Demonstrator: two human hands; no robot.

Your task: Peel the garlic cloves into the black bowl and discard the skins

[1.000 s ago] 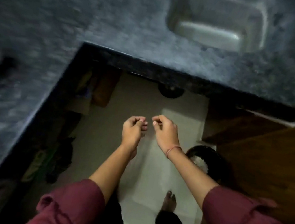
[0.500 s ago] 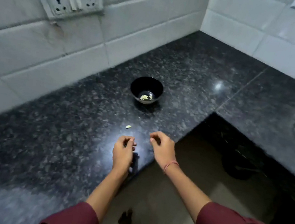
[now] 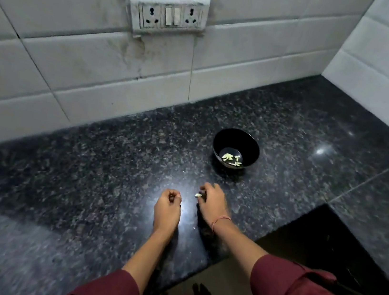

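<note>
Right hand (image 3: 213, 201): pinches clove (image 3: 198, 195) off counter (image 3: 111, 160), likely for peeling. Left hand (image 3: 167, 209): beside, apart, curled; contents unclear. Bowl (image 3: 229, 138): beyond right hand, holds peeled cloves (image 3: 232, 158).

White tiled walls (image 3: 74, 68) meet in a corner at the right, with grey grout and dirty streaks under a double socket panel (image 3: 168, 15). A black speckled granite counter (image 3: 85, 169) wraps in an L — glossy, with light glints. Pale floor (image 3: 220, 276) below.
</note>
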